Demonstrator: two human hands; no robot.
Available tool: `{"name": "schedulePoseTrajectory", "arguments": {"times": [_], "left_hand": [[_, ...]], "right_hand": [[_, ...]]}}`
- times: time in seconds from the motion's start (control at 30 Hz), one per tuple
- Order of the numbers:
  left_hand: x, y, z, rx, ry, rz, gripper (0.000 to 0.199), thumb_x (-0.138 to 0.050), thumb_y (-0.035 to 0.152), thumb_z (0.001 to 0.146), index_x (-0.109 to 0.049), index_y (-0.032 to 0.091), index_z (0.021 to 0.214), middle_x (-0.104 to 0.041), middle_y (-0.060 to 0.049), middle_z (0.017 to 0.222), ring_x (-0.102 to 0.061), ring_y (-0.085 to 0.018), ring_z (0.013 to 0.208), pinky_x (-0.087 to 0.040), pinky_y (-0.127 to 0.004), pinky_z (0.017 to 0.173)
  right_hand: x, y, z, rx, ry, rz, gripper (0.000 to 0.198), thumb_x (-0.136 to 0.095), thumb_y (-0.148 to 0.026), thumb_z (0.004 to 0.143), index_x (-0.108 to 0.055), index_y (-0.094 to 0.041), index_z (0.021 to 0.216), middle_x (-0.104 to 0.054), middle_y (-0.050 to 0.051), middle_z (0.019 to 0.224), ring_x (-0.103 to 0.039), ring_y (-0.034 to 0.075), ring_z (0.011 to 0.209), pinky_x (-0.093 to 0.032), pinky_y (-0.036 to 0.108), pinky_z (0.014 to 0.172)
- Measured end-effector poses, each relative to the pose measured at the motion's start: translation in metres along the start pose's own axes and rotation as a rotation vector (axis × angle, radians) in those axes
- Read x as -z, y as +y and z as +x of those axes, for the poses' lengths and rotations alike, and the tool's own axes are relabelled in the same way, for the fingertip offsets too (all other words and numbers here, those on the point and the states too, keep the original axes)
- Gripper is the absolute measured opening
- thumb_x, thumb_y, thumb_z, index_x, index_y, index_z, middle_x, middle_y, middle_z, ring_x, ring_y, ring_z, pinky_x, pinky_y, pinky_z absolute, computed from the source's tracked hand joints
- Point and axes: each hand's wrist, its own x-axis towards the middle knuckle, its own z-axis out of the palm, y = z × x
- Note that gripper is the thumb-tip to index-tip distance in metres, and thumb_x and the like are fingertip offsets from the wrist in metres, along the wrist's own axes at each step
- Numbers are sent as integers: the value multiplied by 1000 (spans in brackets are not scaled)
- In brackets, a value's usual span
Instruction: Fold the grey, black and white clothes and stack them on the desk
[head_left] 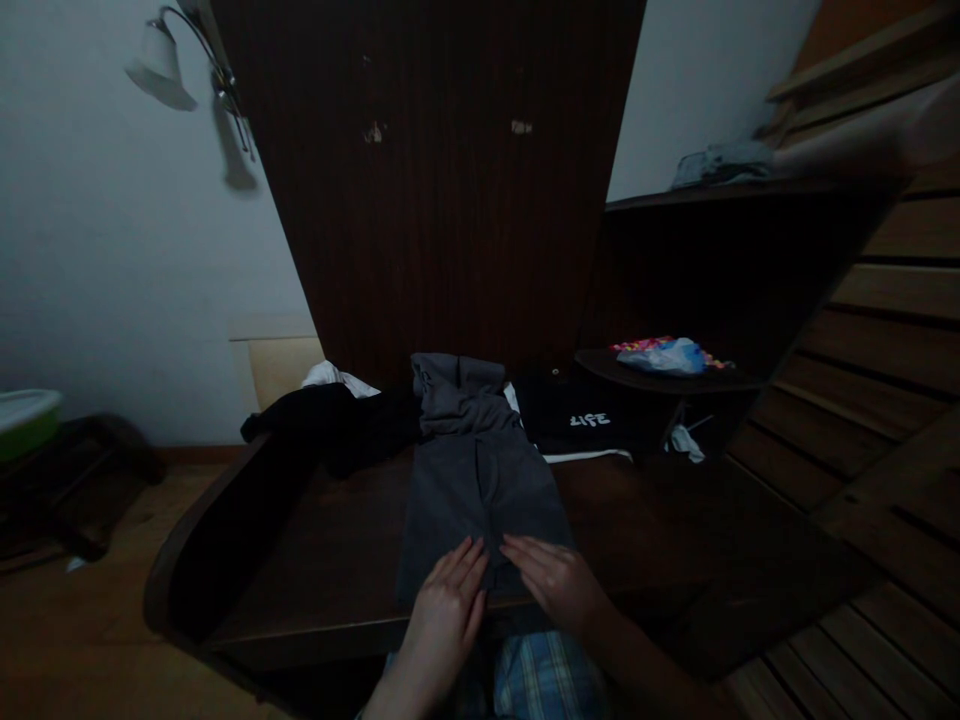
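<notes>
A dark grey garment [450, 490] lies on the brown wooden bench, its near part spread smooth and its far part bunched in folds. Down its middle runs a seam or overlap; the exact kind of garment I cannot tell. My left hand [448, 595] rests on the near part, fingers stretched out and pointing away from me. Just to its right, my right hand [551, 575] also lies flat there, fingers extended towards the middle seam. Neither hand grips the cloth.
Black clothing [352, 420] lies left of the grey garment, beside a white cloth [337, 378]. At right is a folded black garment [562, 415] with white lettering. A shelf [637, 376] holds a plastic bag [671, 357]. The bench's curved armrest [180, 560] rises at left.
</notes>
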Motion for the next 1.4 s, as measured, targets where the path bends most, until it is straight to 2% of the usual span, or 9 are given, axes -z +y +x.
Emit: {"name": "schedulePoseTrajectory", "arguments": {"times": [0.2,0.3,0.47,0.53,0.6,0.8,1.07,1.17,1.4], "left_hand": [[1,2,1,24,-27,-9,46,-39,12,79,-43,21,124,-52,-6,125,-46,-21,116,-45,-42,91],[2,5,0,32,0,-27,43,-39,12,80,-45,20,122,-53,-7,123,-47,-22,115,-45,-42,90],[4,10,-2,112,137,-128,30,-37,14,84,-57,21,105,-62,-8,96,-59,-18,88,-52,-33,76],[5,12,-1,136,231,-155,28,-36,16,86,-57,20,104,-62,-7,92,-59,-18,86,-52,-32,75],[5,15,1,147,271,-164,26,-36,17,86,-56,19,103,-61,-8,93,-57,-18,89,-51,-33,77],[2,21,1,73,81,-99,28,-42,19,83,-52,19,109,-60,-7,100,-56,-19,92,-48,-35,82],[-1,24,-3,110,36,-27,36,-44,25,84,-46,23,120,-56,-5,102,-52,-18,92,-45,-32,80],[1,28,-1,154,-6,-26,39,-45,24,83,-45,27,122,-54,-5,101,-50,-19,92,-43,-33,80],[0,30,7,218,16,-37,26,-44,22,84,-57,26,106,-55,-4,91,-50,-18,83,-42,-31,72]], "right_hand": [[4,-1,-5,47,-40,-23,31,-41,-13,81,-62,-20,104,-68,7,94,-62,17,89,-52,27,76],[3,-7,-7,36,-32,-27,33,-40,-12,81,-61,-19,105,-67,7,98,-60,17,94,-50,27,80],[4,-11,-8,29,46,1,31,-41,-12,82,-60,-19,105,-66,4,102,-60,16,95,-51,28,81],[5,-12,-7,29,59,33,30,-41,-13,82,-61,-20,103,-67,3,100,-60,16,95,-52,28,81],[5,-13,-6,17,61,65,30,-40,-13,83,-62,-20,101,-67,3,99,-61,16,94,-52,28,81],[3,-13,-5,-84,42,133,26,-43,-12,81,-63,-19,95,-68,3,96,-61,16,93,-52,29,81],[15,-6,-10,-53,-33,154,35,-40,-6,75,-60,-19,101,-65,4,103,-57,15,99,-48,28,87],[23,3,-21,-70,13,81,36,-38,-5,73,-59,-18,99,-65,5,102,-58,16,97,-49,29,84],[34,14,-43,-97,169,-89,30,-38,-7,74,-59,-20,92,-67,5,95,-61,17,90,-51,32,78]]}}
